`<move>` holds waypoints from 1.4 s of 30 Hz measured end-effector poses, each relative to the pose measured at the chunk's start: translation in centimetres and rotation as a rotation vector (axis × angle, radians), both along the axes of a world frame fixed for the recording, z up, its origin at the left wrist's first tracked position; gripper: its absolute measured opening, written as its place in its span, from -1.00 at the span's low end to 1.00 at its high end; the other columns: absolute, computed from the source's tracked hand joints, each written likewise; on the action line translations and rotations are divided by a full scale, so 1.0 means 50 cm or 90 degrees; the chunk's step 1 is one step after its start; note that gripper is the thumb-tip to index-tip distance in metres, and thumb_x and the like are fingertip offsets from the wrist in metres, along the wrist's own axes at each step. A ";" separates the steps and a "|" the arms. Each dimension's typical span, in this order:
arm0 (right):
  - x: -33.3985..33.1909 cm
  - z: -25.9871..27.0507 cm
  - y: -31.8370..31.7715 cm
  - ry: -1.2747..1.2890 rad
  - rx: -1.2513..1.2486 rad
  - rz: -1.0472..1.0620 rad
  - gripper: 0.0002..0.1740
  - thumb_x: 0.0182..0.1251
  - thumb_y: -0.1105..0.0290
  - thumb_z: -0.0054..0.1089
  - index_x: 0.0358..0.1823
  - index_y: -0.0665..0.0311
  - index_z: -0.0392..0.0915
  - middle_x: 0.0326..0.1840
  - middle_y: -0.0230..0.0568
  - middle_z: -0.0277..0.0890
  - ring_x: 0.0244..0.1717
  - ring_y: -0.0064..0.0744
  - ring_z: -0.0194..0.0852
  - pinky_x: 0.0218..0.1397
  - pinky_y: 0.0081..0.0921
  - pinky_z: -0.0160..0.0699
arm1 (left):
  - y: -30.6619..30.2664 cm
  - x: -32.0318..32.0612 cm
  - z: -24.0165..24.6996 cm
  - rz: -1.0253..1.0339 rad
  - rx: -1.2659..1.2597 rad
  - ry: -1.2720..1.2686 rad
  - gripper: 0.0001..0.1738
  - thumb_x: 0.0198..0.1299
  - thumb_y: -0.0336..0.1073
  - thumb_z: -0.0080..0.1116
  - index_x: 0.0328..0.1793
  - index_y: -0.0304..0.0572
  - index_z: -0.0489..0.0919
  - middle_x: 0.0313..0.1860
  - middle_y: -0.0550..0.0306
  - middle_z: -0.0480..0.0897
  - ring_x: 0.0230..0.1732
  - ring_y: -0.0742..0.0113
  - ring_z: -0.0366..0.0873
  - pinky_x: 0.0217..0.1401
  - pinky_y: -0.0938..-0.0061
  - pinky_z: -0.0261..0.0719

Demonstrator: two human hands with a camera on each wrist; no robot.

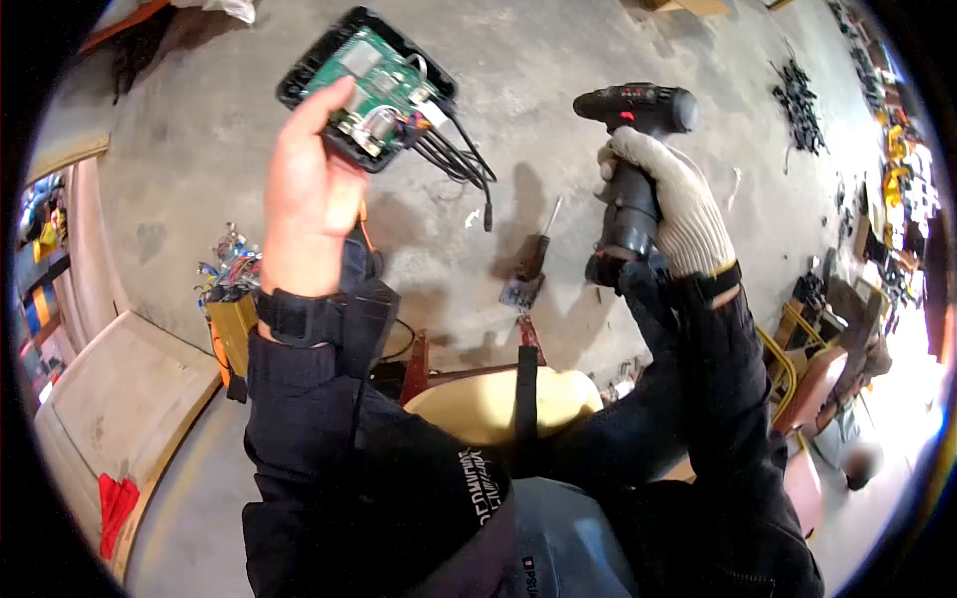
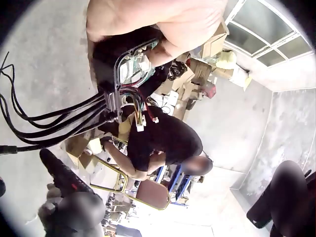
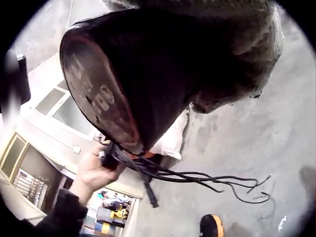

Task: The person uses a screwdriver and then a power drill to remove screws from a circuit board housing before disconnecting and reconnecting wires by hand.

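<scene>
My bare left hand (image 1: 314, 189) grips a black plastic housing (image 1: 414, 45) by its near edge, thumb over the green circuit board (image 1: 369, 70) inside. Black cables (image 1: 454, 159) hang from the housing, beside a bunch of thin coloured wires. In the left wrist view the housing (image 2: 109, 61) is seen from the side, its cables (image 2: 64, 118) trailing out. My right hand (image 1: 688, 194), in a white knit glove, holds a black cordless drill (image 1: 638, 105) by its handle. The drill's base (image 3: 98, 94) fills much of the right wrist view.
A dark-handled screwdriver (image 1: 536, 254) lies on the concrete floor. A yellow seat (image 1: 488, 404) is close to my body. Loose wires (image 1: 231, 257) sit at the left, black cable pieces (image 1: 797, 105) at the right. Another person (image 2: 163, 133) sits near a brown chair (image 2: 153, 193).
</scene>
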State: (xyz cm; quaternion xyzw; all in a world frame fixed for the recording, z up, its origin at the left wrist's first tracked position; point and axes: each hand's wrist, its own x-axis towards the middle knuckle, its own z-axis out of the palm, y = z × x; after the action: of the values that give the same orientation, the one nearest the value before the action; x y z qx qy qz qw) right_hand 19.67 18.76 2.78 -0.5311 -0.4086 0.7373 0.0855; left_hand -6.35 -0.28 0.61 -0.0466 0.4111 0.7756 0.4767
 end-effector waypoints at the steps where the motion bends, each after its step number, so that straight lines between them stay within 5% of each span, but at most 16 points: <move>1: 0.005 -0.026 0.008 0.002 0.026 0.009 -0.64 0.40 0.20 0.34 -0.10 0.43 0.61 -0.27 -0.21 0.62 -0.34 -0.42 0.62 -0.21 -0.47 0.71 | 0.001 -0.005 0.001 0.034 -0.012 0.007 -0.69 0.41 -0.37 0.15 0.19 -0.40 0.56 0.07 -0.08 0.73 0.04 0.06 0.75 0.16 0.13 0.77; 5: 0.033 -0.143 0.044 -0.127 0.122 0.131 -0.58 0.28 0.15 0.34 -0.20 0.46 0.62 -0.34 -0.19 0.60 -0.37 -0.37 0.61 -0.20 -0.42 0.67 | -0.018 -0.042 0.003 0.065 0.007 -0.008 -0.67 0.42 -0.40 0.16 0.25 -0.39 0.55 0.13 -0.10 0.72 0.11 0.06 0.73 0.27 0.11 0.71; 7: 0.051 -0.223 0.037 -0.365 0.341 0.261 -0.46 0.20 0.08 0.33 -0.28 0.59 0.61 -0.45 0.01 0.64 -0.44 -0.15 0.69 -0.19 -0.28 0.70 | -0.022 -0.043 0.019 0.105 0.009 0.034 -0.68 0.41 -0.42 0.16 0.24 -0.36 0.54 0.14 -0.08 0.71 0.11 0.05 0.72 0.28 0.11 0.70; 9: 0.076 -0.299 0.012 -0.453 0.472 0.358 -0.45 0.19 0.05 0.28 -0.29 0.56 0.62 -0.42 0.28 0.67 -0.29 0.09 0.77 -0.17 -0.25 0.69 | -0.019 -0.042 0.034 0.181 -0.042 0.031 -0.69 0.39 -0.42 0.15 0.20 -0.40 0.56 0.12 -0.03 0.71 0.11 0.11 0.71 0.23 0.17 0.69; 12: 0.109 -0.369 -0.017 -0.542 0.611 0.519 -0.50 0.26 0.05 0.32 -0.23 0.48 0.61 -0.37 0.21 0.71 -0.21 0.05 0.80 -0.14 -0.21 0.70 | -0.028 -0.050 0.037 0.197 -0.024 0.024 -0.70 0.38 -0.43 0.16 0.18 -0.40 0.57 0.10 -0.02 0.71 0.08 0.11 0.71 0.22 0.16 0.69; 15: 0.141 -0.419 -0.013 -0.672 0.540 0.594 -0.51 0.33 0.12 0.32 -0.01 0.46 0.56 -0.17 0.15 0.73 -0.04 0.00 0.79 0.08 -0.18 0.72 | -0.035 -0.058 0.032 0.207 -0.053 0.036 -0.77 0.35 -0.43 0.21 0.09 -0.34 0.60 0.01 0.02 0.72 0.00 0.13 0.71 0.18 0.19 0.69; 17: 0.171 -0.447 0.018 -0.721 0.565 0.665 -0.57 0.32 0.30 0.31 0.14 0.36 0.51 0.09 0.13 0.65 0.07 0.07 0.73 0.13 -0.11 0.69 | -0.039 -0.054 0.029 0.201 -0.137 0.040 -0.66 0.37 -0.42 0.24 0.22 -0.36 0.57 0.15 -0.04 0.71 0.15 0.09 0.68 0.30 0.14 0.66; 19: 0.183 -0.445 0.058 -0.809 0.602 0.763 -0.58 0.33 0.31 0.27 0.17 0.29 0.49 0.07 0.07 0.65 0.09 0.04 0.71 0.14 -0.11 0.66 | -0.037 -0.055 0.026 0.204 -0.161 0.042 -0.66 0.35 -0.40 0.28 0.21 -0.34 0.58 0.15 -0.03 0.71 0.14 0.11 0.69 0.30 0.16 0.65; 24: 0.229 -0.493 0.132 -0.833 0.679 0.720 -0.49 0.27 0.17 0.34 0.17 0.26 0.47 0.08 0.09 0.64 0.08 0.09 0.71 0.09 -0.06 0.71 | -0.038 -0.058 0.001 0.089 -0.101 0.020 -0.69 0.37 -0.40 0.25 0.19 -0.33 0.58 0.13 -0.02 0.72 0.14 0.15 0.70 0.26 0.19 0.66; 29: 0.194 -0.541 0.059 -0.793 0.546 0.507 -0.47 0.34 0.05 0.37 0.16 0.23 0.48 0.10 0.09 0.61 0.11 0.10 0.67 0.16 -0.02 0.66 | -0.006 -0.017 0.006 0.086 -0.135 0.064 -0.80 0.32 -0.39 0.25 0.00 -0.33 0.62 -0.01 0.04 0.73 0.00 0.22 0.66 0.11 0.22 0.65; 35: 0.167 -0.610 -0.033 -0.767 0.547 0.378 -0.38 0.27 0.01 0.42 0.21 0.19 0.43 0.03 0.09 0.58 0.07 0.17 0.66 0.09 0.01 0.69 | -0.024 -0.018 -0.010 0.024 -0.052 -0.011 -0.78 0.37 -0.38 0.21 0.05 -0.35 0.59 -0.02 -0.11 0.74 -0.03 0.09 0.69 0.12 0.12 0.68; 39: 0.177 -0.664 -0.058 -0.717 0.539 0.277 -0.38 0.22 0.15 0.45 0.20 0.20 0.36 -0.05 0.09 0.57 -0.02 0.15 0.70 0.02 0.01 0.74 | -0.019 0.002 -0.005 0.030 -0.009 -0.056 -0.77 0.41 -0.35 0.11 0.04 -0.37 0.62 -0.04 -0.17 0.78 -0.08 -0.01 0.76 0.09 0.08 0.74; 42: 0.187 -0.661 -0.067 -0.735 0.508 0.357 -0.39 0.26 0.21 0.41 0.22 0.25 0.31 0.01 0.10 0.59 0.00 0.15 0.72 0.05 -0.06 0.75 | -0.008 0.014 0.005 0.009 0.017 -0.051 -0.70 0.39 -0.35 0.10 0.13 -0.41 0.62 0.00 -0.14 0.78 -0.02 -0.01 0.76 0.13 0.07 0.72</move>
State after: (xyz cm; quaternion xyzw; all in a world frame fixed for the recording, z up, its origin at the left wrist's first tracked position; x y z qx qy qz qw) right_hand 29.00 15.39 -30.29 -0.6378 -0.7442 0.1324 -0.1475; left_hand -5.67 -0.66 0.84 -0.0743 0.3807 0.7819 0.4880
